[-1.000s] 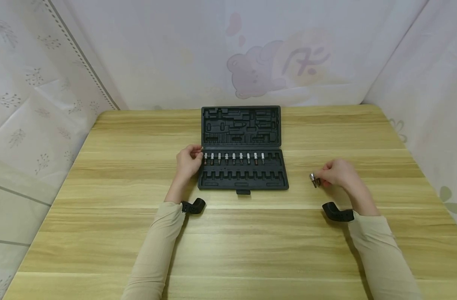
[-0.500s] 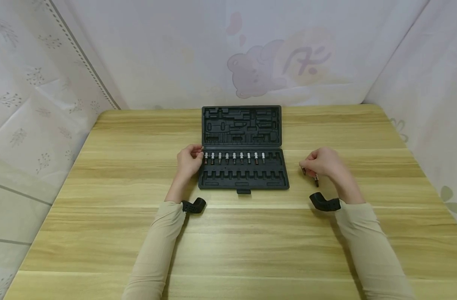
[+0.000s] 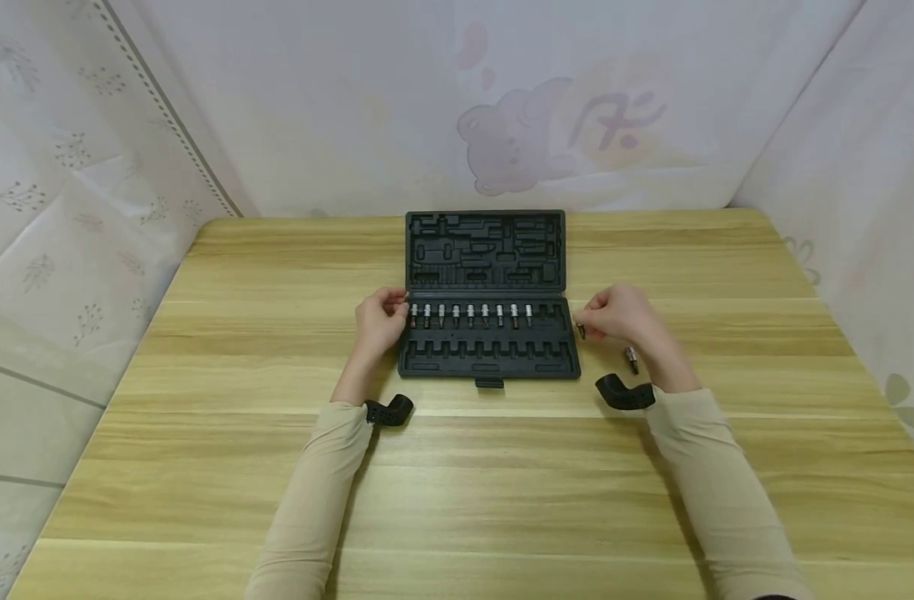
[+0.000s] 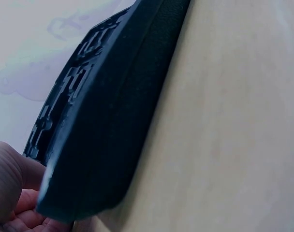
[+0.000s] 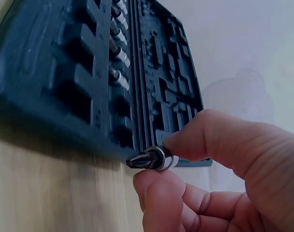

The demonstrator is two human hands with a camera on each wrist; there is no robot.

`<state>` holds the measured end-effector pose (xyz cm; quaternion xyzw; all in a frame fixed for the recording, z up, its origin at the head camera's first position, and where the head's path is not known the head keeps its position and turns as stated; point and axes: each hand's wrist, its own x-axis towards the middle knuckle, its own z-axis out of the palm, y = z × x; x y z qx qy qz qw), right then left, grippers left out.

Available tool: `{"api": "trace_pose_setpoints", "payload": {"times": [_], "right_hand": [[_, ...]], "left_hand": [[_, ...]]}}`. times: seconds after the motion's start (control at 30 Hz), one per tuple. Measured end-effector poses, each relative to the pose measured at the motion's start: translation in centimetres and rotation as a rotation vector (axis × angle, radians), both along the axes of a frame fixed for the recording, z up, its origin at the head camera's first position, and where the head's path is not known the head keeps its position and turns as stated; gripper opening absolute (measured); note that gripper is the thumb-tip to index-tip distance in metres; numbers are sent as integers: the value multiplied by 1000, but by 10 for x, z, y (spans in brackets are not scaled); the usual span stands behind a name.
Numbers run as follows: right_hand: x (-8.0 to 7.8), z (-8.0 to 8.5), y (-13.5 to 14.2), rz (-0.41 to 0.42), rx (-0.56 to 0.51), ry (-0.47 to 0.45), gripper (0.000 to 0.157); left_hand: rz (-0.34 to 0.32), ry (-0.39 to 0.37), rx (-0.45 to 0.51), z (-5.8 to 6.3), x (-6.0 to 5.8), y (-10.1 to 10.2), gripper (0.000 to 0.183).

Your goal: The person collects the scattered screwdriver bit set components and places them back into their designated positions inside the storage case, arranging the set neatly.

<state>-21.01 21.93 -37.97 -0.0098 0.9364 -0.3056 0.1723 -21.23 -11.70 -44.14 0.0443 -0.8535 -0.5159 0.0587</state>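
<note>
A black bit socket case (image 3: 489, 362) lies unfolded on the table, its lid (image 3: 486, 250) spread out behind the tray. Several silver bit sockets (image 3: 471, 315) stand in the tray's back row, leaving slots bare at its right end. My left hand (image 3: 378, 321) grips the case's left edge, thumb and fingers about its corner in the left wrist view. Just off the right edge, my right hand (image 3: 617, 314) pinches a bit socket (image 5: 154, 158) between thumb and fingers; its cross-shaped tip points out. Another bit socket (image 3: 631, 359) lies on the table beneath the right wrist.
The wooden table (image 3: 501, 500) stretches around the case. Patterned cloth (image 3: 314, 108) hangs behind it and at both sides. A black wrist mount (image 3: 626, 392) juts from the right sleeve, near the loose bit socket.
My right hand has moved left and slightly away from me to the case with one bit socket, leaving the other on the table. The left hand has stayed at the case edge.
</note>
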Motion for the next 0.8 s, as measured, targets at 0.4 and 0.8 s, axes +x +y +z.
{"api": "trace_pose_setpoints", "payload": {"times": [0.4,0.8], "right_hand": [[-19,-8,-24,-3,-60,-5,24],[-28,-15,-37,-19,-18,1,27]], "left_hand": [[-4,9,-2,0,0,-1,23],[-3,20,0,-1,-1,-1,23]]}}
